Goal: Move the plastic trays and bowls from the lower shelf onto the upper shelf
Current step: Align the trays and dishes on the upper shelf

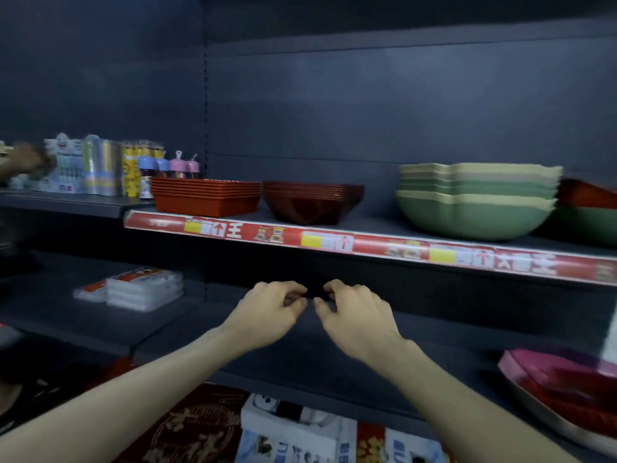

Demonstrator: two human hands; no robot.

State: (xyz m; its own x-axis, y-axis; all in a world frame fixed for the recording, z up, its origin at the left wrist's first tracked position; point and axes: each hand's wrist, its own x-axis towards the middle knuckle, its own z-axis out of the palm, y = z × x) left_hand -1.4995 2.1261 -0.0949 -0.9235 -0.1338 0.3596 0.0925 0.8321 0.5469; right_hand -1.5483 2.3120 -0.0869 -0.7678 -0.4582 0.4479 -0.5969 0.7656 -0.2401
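Pink and red plastic trays (pixel 564 379), stacked on the lower shelf (pixel 434 345) well right of the right hand (pixel 354 312), look light, stiff and slick, best gripped under opposite rims, while that hand and the left hand (pixel 270 309) hover empty, loosely curled.

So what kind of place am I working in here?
Probably a retail shop aisle: a red price-label strip runs along the upper shelf edge, identical red trays and green bowls sit stacked as stock, and packaged goods stand in the next bay.
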